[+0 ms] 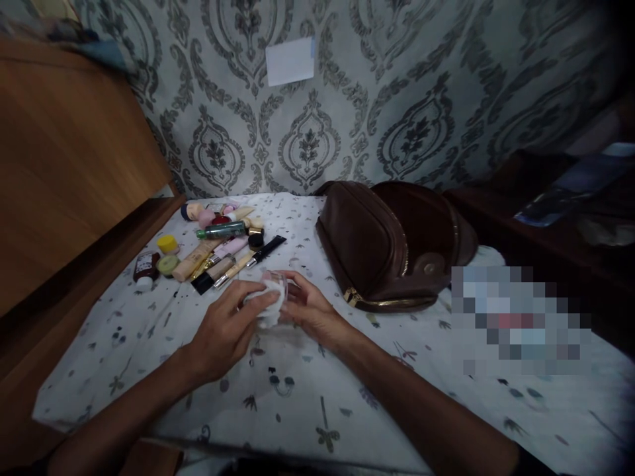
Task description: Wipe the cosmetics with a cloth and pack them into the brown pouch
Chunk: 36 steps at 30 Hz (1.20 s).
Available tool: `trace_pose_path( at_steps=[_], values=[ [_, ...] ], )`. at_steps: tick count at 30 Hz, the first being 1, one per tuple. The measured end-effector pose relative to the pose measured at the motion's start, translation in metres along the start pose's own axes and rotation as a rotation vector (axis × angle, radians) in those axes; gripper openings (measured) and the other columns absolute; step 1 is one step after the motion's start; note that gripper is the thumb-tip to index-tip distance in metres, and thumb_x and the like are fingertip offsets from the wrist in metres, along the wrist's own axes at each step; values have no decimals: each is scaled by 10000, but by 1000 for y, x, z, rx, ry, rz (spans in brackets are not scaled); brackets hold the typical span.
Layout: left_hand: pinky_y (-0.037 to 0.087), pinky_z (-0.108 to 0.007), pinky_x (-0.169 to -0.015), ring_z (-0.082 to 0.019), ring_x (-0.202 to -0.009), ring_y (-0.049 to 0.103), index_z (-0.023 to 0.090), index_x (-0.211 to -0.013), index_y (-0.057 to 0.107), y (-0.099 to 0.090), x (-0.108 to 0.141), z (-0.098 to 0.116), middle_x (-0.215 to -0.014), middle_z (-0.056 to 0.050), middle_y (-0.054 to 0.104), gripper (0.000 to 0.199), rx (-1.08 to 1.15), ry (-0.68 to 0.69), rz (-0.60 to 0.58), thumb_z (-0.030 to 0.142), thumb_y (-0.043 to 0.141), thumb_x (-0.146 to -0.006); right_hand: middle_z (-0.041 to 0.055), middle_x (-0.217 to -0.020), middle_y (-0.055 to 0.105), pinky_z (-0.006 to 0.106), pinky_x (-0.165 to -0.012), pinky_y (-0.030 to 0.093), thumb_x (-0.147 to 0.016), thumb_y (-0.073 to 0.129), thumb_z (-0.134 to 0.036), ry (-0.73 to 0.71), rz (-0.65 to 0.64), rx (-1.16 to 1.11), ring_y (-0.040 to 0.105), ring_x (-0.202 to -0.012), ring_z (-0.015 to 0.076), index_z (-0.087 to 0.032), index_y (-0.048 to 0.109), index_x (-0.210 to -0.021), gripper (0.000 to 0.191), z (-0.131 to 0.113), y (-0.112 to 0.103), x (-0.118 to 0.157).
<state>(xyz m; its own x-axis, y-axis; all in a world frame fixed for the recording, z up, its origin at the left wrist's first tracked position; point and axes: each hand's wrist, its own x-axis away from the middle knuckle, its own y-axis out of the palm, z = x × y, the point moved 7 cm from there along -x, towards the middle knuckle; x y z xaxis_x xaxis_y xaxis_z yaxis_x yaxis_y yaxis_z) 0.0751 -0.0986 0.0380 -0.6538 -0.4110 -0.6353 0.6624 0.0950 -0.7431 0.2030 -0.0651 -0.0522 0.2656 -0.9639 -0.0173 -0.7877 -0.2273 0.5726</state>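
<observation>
Near the middle of the cloth-covered table, my right hand (312, 312) grips a small clear, pinkish container (276, 279) by its right side. My left hand (229, 327) presses a white tissue or cloth (270, 315) against that container, fingers closed over it. Both hands are just above the table surface. Behind and left of them lies a group of cosmetics, including a green tube (225, 229), a beige tube (196, 260), a black tube (268, 250) and a jar with a yellow lid (167, 244).
A brown leather bag (367, 244) lies on the patterned white cloth (297, 410) at the back right. Farther right is a blurred-out item (516, 320). Wooden furniture (74, 158) borders the left, and a patterned wall (307, 145) stands behind.
</observation>
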Motion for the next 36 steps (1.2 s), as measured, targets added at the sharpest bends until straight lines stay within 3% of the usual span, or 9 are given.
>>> trace_pose_path(
  at_steps=[4,11,15,17,20,26,32,36],
  values=[
    [487,-356,-921,-233,-1140,543,228,-1300,580,0,-5,-18,-1208,-120,560,444,63,-103,-44,61,398,-931,3,-1062,616,311,-790,564,-579,897,-209,5,-40,109,626,-911,161,-282,611,-1159,650,3,0,0],
    [466,-363,-954,-267,-1138,584,150,-1256,619,15,4,-66,-1191,-114,649,369,484,-563,-86,288,508,-932,24,-1152,648,333,-896,499,-613,885,-281,-32,-88,106,625,-1021,188,-283,615,-1172,621,-4,5,1],
    [517,-287,-746,-232,-917,650,157,-1228,643,30,19,-75,-1061,-85,704,432,771,-820,-39,394,635,-867,30,-1173,666,342,-915,476,-588,895,-314,-92,-39,134,621,-1049,200,-280,604,-1151,635,-9,3,0],
    [485,-235,-617,-184,-759,636,166,-1170,674,39,25,-75,-932,-58,713,426,909,-931,-18,412,694,-823,34,-1177,665,351,-921,470,-568,903,-307,-134,12,173,612,-1072,209,-284,589,-1152,664,-12,0,-1],
    [445,-188,-544,-140,-669,603,158,-1025,715,51,31,-71,-807,-33,693,386,1116,-1062,9,413,782,-743,40,-1203,639,360,-919,476,-562,902,-286,-209,74,250,578,-1140,225,-291,564,-1140,669,-18,-2,-1],
    [413,-168,-465,-134,-613,626,108,-836,713,65,37,-64,-725,-68,693,310,1422,-1178,-41,342,849,-686,35,-1191,547,351,-855,528,-556,904,-298,-361,191,480,552,-1118,222,-294,500,-1102,679,-24,-4,3],
    [379,-159,-437,-148,-602,646,100,-859,715,69,41,-58,-715,-96,720,377,1497,-1254,-135,369,881,-653,54,-1207,515,388,-864,535,-680,831,-317,-458,257,764,514,-1142,250,-304,535,-1213,610,-32,-3,12],
    [363,-166,-435,-154,-569,647,114,-862,714,67,41,-53,-689,-85,718,436,1468,-1258,-169,421,897,-612,48,-1154,525,373,-829,517,-664,843,-307,-438,282,813,534,-1062,241,-322,577,-1255,649,-35,-8,12]
  ],
)
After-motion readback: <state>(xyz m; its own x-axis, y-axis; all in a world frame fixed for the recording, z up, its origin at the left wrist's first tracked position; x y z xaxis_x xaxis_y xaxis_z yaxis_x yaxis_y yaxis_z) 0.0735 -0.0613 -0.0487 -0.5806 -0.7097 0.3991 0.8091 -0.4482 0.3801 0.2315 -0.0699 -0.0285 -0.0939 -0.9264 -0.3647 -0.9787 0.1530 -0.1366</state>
